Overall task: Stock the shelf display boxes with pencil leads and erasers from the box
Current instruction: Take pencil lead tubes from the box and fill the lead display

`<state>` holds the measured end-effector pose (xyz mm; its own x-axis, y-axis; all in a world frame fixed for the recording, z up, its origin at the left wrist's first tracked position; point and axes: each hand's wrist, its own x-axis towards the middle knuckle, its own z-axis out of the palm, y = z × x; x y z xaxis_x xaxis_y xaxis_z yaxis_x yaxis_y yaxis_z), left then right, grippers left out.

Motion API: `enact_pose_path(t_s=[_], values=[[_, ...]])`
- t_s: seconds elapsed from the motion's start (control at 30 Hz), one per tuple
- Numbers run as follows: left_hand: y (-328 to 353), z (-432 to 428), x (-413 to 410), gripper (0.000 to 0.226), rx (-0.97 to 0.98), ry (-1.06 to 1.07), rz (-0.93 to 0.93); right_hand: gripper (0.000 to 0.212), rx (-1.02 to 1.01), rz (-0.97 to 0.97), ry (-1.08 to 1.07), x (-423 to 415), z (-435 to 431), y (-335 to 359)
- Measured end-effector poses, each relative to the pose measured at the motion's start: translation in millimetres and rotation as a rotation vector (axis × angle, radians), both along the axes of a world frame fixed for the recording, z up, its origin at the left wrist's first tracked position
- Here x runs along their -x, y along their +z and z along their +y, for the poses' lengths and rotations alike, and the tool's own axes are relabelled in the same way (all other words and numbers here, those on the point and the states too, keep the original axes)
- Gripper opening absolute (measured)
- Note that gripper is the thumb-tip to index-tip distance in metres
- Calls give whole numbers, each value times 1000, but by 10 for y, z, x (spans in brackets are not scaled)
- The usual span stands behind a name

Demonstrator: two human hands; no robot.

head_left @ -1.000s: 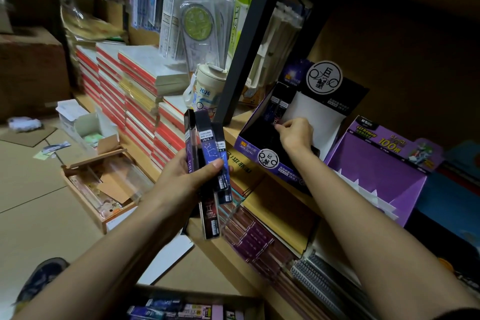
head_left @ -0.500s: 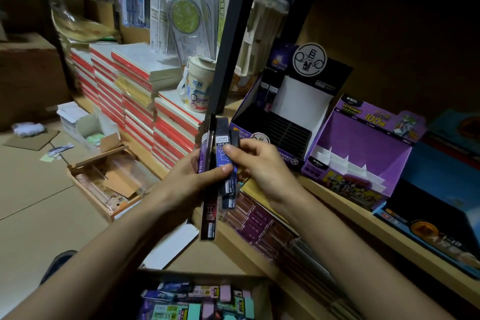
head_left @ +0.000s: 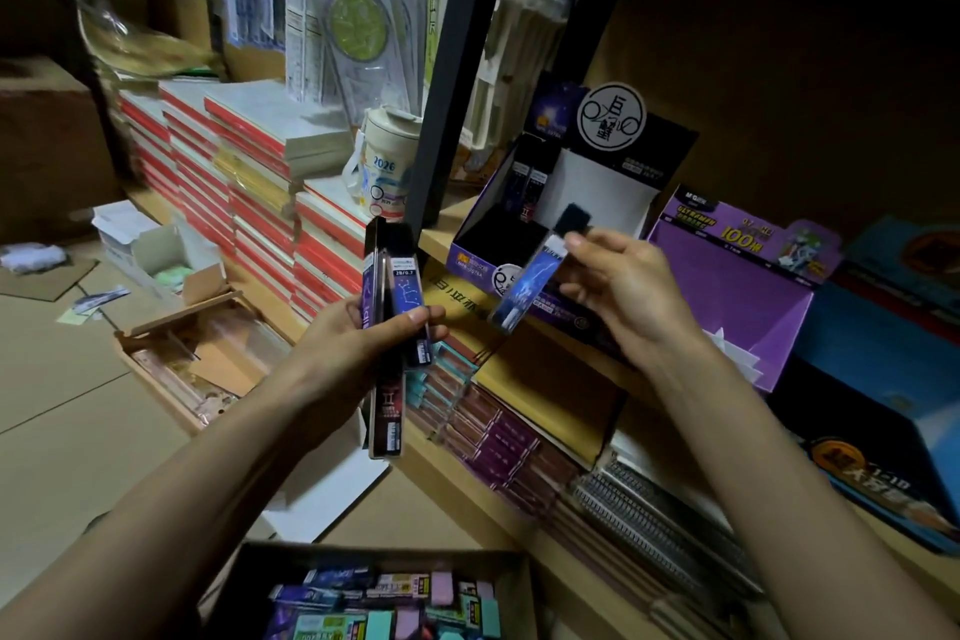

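My left hand (head_left: pixel 358 343) is closed round a small bundle of lead packs (head_left: pixel 397 312), thumb pressed across the front one. They stand upright and fanned, I think, so that each can be peeled off singly. It sits in front of the shelf (head_left: pixel 444 237) edge, between the supply box (head_left: pixel 363 550) below and the displays above, so the reach either way looks short.

My right hand (head_left: pixel 623 296) pinches a single lead pack (head_left: pixel 530 288) near its dark cap, between thumb and fingertips. The pack hangs tilted, lower end swung toward the bundle. It is in the air before the front wall of the black display box (head_left: pixel 480 224), not yet inside. Holding it by the top probably leaves the foot free to drop in beside the two packs (head_left: pixel 527 187) already standing at the box's back left corner. The purple display box (head_left: pixel 737 307) to the right shows only its white dividers, with no stock that I can see. The erasers (head_left: pixel 441 587) are all down in the supply box with more leads.

Half a second ago the right hand was on the bundle, fingers at the front pack — now it has come away to the right with that pack, and the bundle looks thinner. A second ago that same hand was inside the black box, so I judge this to be one more turn of a steady pick-and-place round.
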<state>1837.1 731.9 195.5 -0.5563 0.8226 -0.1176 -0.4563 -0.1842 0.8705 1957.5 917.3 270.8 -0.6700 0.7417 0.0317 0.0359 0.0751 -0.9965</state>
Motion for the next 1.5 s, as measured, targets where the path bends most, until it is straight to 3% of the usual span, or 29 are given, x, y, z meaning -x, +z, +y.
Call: enact_pose_path(t_s=[0.13, 0.43, 0.77, 0.93, 1.17, 1.33, 1.43, 1.5], values=[[-2, 0, 28, 50, -36, 5, -4, 13, -197, 74, -227, 174, 359, 199], [-107, 55, 21, 49, -7, 14, -22, 20, -721, -141, -433, 752, 760, 168], [-101, 68, -4, 52, 7, 9, 42, 17, -541, -72, -385, 863, 854, -13], [-52, 98, -51, 60, -4, -14, 82, 28, -398, -105, -412, 917, 934, -47], [-42, 117, -58, 51, -32, -44, 63, 9, -355, -246, -394, 972, 1003, 26], [-31, 97, -47, 51, -37, -42, 54, 22, -507, -517, -396, 905, 893, 124], [-14, 83, -53, 51, -48, -56, 41, 21, -662, -442, -323, 676, 622, 167], [-1, 75, -67, 50, -53, -78, 51, 19, -633, -353, -195, 501, 328, 159]])
